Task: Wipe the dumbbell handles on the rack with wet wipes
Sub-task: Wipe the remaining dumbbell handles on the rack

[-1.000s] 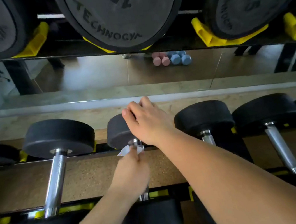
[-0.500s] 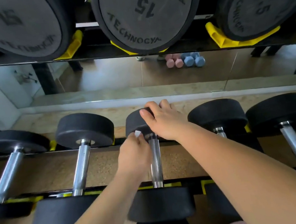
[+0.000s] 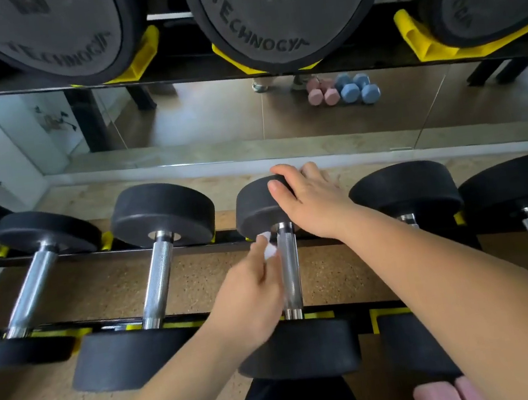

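Student: Step in hand?

Instructor: Wiping of the middle dumbbell's knurled handle [image 3: 289,270], which lies across the rack's lower tier. The left hand [image 3: 254,288] sits against the handle's left side. Its fingertips are pinched together on a wadded wet wipe [image 3: 269,252] near the handle's far end. Motion blur leaves it uncertain whether the wipe touches the steel.

Student: And the other hand?

Instructor: The right hand [image 3: 310,203] lies on the black head [image 3: 257,210] at the handle's far end, fingers laid loosely apart over its top and clamping nothing. It appears to steady the weight.

Student: Next move?

Instructor: Probably a stroke from the far end toward the near head [image 3: 302,349], which calls for the wipe wrapped round the knurling and firm contact throughout. The neighbouring handle [image 3: 158,277], to the left, would likely follow.
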Action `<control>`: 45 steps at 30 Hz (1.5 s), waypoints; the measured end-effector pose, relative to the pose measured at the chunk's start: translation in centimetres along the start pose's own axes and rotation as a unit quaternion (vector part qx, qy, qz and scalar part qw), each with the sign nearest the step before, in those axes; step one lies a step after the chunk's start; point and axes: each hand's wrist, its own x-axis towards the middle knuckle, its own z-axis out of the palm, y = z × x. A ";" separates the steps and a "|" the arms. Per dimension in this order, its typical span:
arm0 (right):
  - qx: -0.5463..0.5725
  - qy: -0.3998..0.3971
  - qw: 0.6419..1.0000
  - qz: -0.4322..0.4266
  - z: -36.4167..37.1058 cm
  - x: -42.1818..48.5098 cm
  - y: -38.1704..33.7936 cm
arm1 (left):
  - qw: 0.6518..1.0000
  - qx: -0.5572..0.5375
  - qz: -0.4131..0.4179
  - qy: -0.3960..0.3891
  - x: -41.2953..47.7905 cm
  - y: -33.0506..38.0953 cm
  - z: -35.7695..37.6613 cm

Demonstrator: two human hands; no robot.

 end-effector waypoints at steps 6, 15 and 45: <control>0.017 0.006 1.000 0.005 -0.1 -0.3 -0.2 | 0.999 0.047 0.022 0.004 2.8 1.5 4.2; 0.010 0.009 1.000 0.007 0.0 -0.1 0.0 | 0.995 0.051 0.047 -0.076 0.9 1.5 4.5; 0.080 -0.028 0.996 -0.003 -0.8 0.4 0.5 | 0.829 0.297 0.473 0.022 6.3 -6.8 -1.4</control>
